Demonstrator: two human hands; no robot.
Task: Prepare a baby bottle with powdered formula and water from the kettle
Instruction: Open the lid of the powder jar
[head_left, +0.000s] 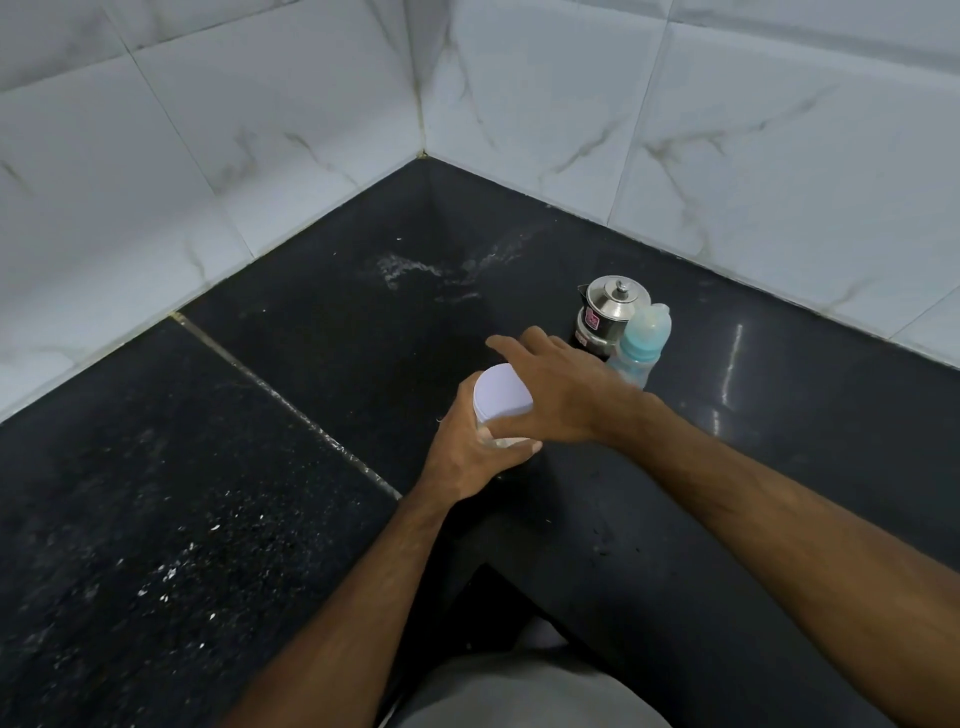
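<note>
A round jar (501, 402) with a flat, smooth lilac lid is gripped around its side by the left hand (467, 449), fingers curled about it, above the black speckled counter (208, 467). The right hand (558, 387) is laid over the lid's far edge with fingers loosely spread. Just behind it, a steel kettle (608, 312) with a knobbed lid stands touching a translucent bottle (641, 340) with a teal collar. White marbled tiles (260, 130) line the corner.
</note>
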